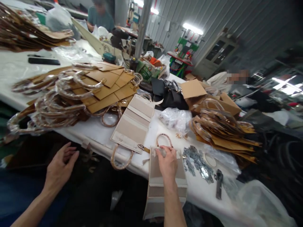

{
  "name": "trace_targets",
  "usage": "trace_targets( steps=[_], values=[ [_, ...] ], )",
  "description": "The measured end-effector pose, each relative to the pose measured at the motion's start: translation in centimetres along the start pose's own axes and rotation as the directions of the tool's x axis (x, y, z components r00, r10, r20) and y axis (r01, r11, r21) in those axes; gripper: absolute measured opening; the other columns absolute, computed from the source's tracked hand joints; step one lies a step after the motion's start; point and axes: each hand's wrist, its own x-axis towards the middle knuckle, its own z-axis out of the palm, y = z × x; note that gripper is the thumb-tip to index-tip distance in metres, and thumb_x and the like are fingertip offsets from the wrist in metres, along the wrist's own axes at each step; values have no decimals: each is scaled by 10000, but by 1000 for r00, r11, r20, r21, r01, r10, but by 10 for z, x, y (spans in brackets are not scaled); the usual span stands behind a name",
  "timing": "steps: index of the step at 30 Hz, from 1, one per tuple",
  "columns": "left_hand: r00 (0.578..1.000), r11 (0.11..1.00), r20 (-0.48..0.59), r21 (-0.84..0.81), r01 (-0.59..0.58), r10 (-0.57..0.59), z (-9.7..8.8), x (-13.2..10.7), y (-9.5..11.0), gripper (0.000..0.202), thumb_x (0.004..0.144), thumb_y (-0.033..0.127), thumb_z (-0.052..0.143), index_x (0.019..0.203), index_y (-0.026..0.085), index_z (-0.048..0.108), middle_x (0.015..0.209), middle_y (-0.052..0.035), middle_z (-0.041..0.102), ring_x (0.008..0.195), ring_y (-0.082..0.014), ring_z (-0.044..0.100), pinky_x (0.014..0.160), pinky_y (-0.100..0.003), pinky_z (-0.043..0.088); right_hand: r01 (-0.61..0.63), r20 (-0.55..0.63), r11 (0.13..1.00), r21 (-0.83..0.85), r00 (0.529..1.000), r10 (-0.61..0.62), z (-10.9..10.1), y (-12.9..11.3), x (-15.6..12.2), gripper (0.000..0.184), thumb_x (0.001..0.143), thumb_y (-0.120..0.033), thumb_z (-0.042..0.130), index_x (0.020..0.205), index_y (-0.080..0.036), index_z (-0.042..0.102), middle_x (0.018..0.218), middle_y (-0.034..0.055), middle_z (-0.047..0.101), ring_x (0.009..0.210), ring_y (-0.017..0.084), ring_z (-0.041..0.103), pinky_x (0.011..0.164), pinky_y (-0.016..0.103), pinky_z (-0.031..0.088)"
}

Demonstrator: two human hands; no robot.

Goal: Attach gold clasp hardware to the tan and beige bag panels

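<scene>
My left hand [61, 164] hangs in the air in front of the table edge, palm inward. Its fingers are loosely bent, the thumb is apart from them, and nothing is in it. My right hand [167, 160] is on a beige-lined bag panel [156, 190] that drapes over the table's front edge. Its thumb and fingers pinch at the panel's upper end, around something pale and small that I cannot make out. Just beyond the fingertips stands a wrapped ring handle [163, 136]. A second beige bag panel [133, 126] lies left of it, with a metal buckle [141, 147] and a wrapped handle [121, 160].
Stacked brown bag pieces with plastic-wrapped handles [101, 85] cover the left. Another brown stack [224, 135] is at right. Flat metal plates [199, 162] and a dark hand tool [219, 184] lie right of my hand. A black bag [171, 94] sits behind. Two people are farther back.
</scene>
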Motion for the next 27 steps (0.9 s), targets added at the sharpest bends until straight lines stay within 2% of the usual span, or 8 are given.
trace_targets(
  steps=[3, 6, 10, 12, 14, 20, 24, 27],
  values=[
    [998, 999, 61, -38, -23, 25, 3, -36, 1, 674, 877, 666, 613, 1347, 183, 610, 1098, -45, 734, 941, -215, 717, 995, -395, 570, 51, -10, 997, 52, 999, -51, 2, 8, -2, 387, 969, -533, 573, 1126, -244, 777, 1205, 119, 599, 1085, 295, 623, 913, 394, 508],
    [965, 993, 249, -106, -59, 84, 8, -78, 16, 496, 890, 616, 625, 1181, 222, 708, 1060, -58, 753, 918, -226, 723, 910, -330, 596, 90, 1, 984, 154, 996, -91, 2, 19, -7, 403, 972, -509, 554, 1149, -222, 776, 1260, 129, 581, 1013, 263, 642, 919, 397, 535],
    [757, 961, 600, -241, -138, 259, 21, -125, 52, 269, 946, 462, 630, 1101, 294, 771, 1092, -45, 776, 1012, -235, 733, 933, -286, 584, 73, 56, 941, 329, 994, -97, 3, 31, -16, 447, 944, -491, 599, 1254, -192, 719, 1393, 159, 537, 609, 117, 566, 732, 363, 591],
    [647, 950, 702, -286, -124, 296, 33, -138, 71, 251, 965, 421, 613, 1132, 324, 773, 1131, -38, 777, 1051, -240, 732, 964, -294, 579, 73, 51, 920, 386, 994, -100, 5, 34, -21, 468, 924, -490, 628, 1274, -186, 696, 1423, 179, 530, 565, 94, 531, 700, 359, 597],
    [594, 944, 746, -322, -74, 301, 48, -146, 88, 274, 968, 417, 609, 1181, 334, 761, 1162, -34, 775, 1050, -241, 737, 965, -307, 587, 68, 21, 906, 418, 996, -85, 5, 34, -25, 490, 909, -487, 651, 1292, -183, 675, 1435, 193, 529, 571, 94, 528, 689, 357, 597],
    [528, 914, 792, -400, 71, 305, 89, -153, 123, 347, 933, 447, 669, 1253, 332, 738, 1236, -42, 766, 1116, -275, 730, 1015, -387, 588, 58, -126, 810, 583, 992, 19, -16, 48, -43, 483, 953, -474, 640, 1347, -196, 601, 1497, 187, 461, 745, 142, 617, 722, 329, 587],
    [483, 908, 825, -399, 128, 294, 97, -150, 124, 398, 936, 478, 662, 1294, 314, 715, 1285, -63, 748, 1160, -280, 718, 1051, -408, 570, 21, -321, 856, 516, 932, 170, -40, 80, -56, 426, 966, -496, 626, 1280, -207, 628, 1433, 161, 524, 889, 196, 649, 808, 344, 569],
    [466, 904, 847, -380, 197, 255, 101, -148, 122, 460, 930, 520, 655, 1319, 278, 699, 1307, -89, 737, 1186, -284, 710, 1087, -426, 547, -90, -334, 880, 467, 903, 270, -48, 102, -61, 498, 953, -567, 609, 1262, -179, 646, 1332, 167, 596, 950, 237, 659, 830, 362, 565]
  ],
)
